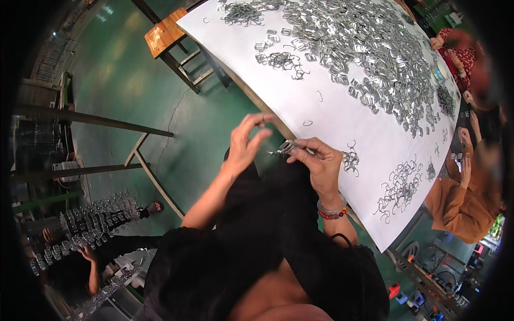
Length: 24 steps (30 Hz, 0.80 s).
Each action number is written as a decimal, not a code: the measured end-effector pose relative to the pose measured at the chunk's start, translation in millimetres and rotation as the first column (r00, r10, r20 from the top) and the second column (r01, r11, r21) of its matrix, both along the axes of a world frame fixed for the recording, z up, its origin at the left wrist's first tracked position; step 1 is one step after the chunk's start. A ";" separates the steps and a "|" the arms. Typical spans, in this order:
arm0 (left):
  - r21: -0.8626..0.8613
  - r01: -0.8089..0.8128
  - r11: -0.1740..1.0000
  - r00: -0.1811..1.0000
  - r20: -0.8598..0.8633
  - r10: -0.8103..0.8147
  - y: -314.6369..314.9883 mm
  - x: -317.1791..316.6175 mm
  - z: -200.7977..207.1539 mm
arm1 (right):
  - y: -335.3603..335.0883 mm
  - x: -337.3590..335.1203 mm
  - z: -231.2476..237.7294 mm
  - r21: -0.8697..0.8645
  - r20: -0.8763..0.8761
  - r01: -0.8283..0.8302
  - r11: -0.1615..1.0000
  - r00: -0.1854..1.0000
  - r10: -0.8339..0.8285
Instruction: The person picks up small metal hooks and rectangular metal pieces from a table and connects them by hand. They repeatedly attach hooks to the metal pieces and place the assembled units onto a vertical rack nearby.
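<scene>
My right hand (323, 160) pinches a small silver metal buckle (287, 145) between thumb and fingers, just off the table's near edge. Thin wire ends stick out from the buckle toward the left; whether it is one piece or several stacked I cannot tell. To its left, my left hand (248, 142) is raised with thumb and forefinger apart, and I see nothing between them. Beside my right hand, a little cluster of bent wire hooks (350, 159) lies on the white tabletop (278, 101). Two single hooks, one of them a wire hook (307, 123), lie farther in.
A big heap of metal buckles (369, 48) covers the far table, with a pile of wire hooks (401, 184) at right. A wooden stool (165, 33) stands far left. Co-workers sit along the right side, one in an orange sleeve (455, 206). Another person handles racked metal parts (99, 216) at lower left.
</scene>
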<state>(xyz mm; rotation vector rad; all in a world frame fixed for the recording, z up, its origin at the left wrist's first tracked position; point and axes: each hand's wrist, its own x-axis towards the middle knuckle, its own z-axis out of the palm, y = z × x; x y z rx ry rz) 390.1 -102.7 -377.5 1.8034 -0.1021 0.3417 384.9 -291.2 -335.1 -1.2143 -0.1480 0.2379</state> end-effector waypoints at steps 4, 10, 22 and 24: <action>0.362 -0.051 0.931 0.999 0.017 0.048 9.6 106.3 -15.1 | -2.2 1.5 -1.7 -0.036 -0.071 -0.128 0.991 0.990 0.125; 0.744 0.068 0.665 0.973 0.098 -0.209 -5.1 213.1 -26.9 | -9.0 6.9 -10.1 -0.023 -0.059 -0.133 0.991 0.990 0.131; 0.803 0.047 0.594 0.985 0.061 -0.160 -35.1 212.2 -20.1 | -2.6 3.1 -5.9 -0.068 -0.006 -0.149 0.986 0.989 0.149; 0.657 0.089 0.749 0.990 0.022 -0.137 -30.3 203.3 -10.4 | 0.7 -0.5 -6.3 -0.107 -0.015 -0.134 0.985 0.991 0.133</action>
